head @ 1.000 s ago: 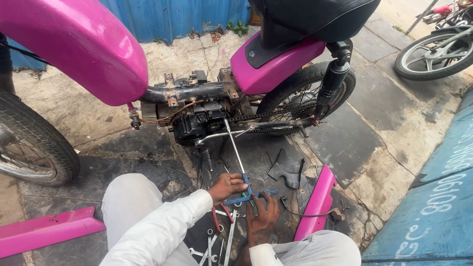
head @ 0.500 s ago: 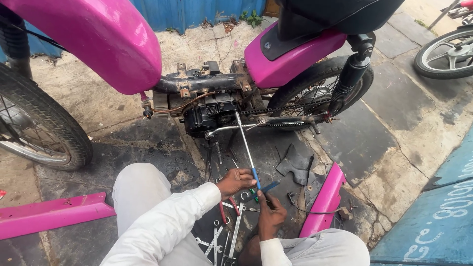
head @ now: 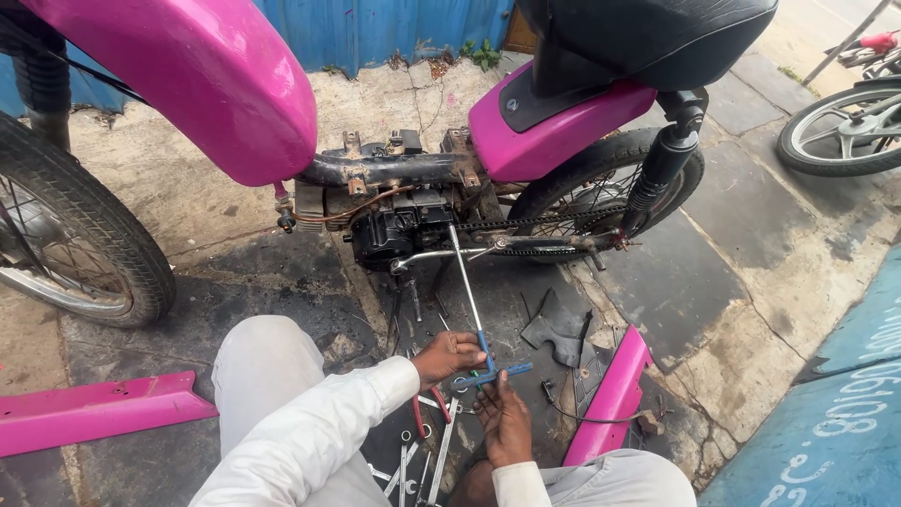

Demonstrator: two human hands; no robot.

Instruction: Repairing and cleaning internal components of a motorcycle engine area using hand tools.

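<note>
While the pink motorbike stands stripped over the oily ground, the long T-handled wrench now leans steeply from the engine down to the person's lap, more upright than a second ago. The left hand has closed its fingers around the blue grip, and the right hand touches the crossbar with fingers loosely spread. Spanners lie below.

My hands hemmed in — spanners below, pink panel right, engine ahead; bare ground far right — passable.
</note>
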